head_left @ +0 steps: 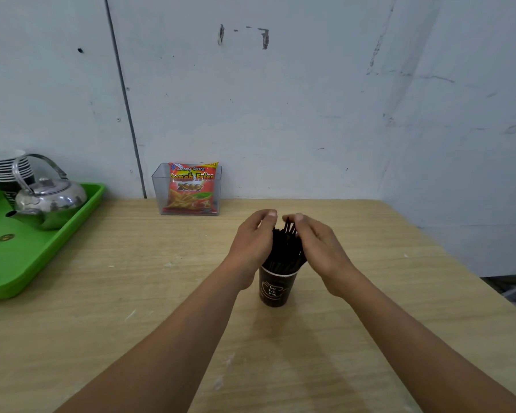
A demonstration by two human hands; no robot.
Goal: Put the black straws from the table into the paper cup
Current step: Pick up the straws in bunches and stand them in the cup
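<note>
The left hand (pixel 252 242) and right hand (pixel 319 245) curl round the straws (pixel 283 251) from 9 and 3 o'clock above the cup (pixel 276 289); the straws look light and slippery, probably best gathered near their tops.

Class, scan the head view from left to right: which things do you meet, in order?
Stack of paper cups → metal kettle → clear box with a French Fries packet → left hand → black straws in the paper cup → right hand.

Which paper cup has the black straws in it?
The lone dark cup between the left hand and right hand, which hold the black straws; the other cups are stacked on the green tray.
</note>
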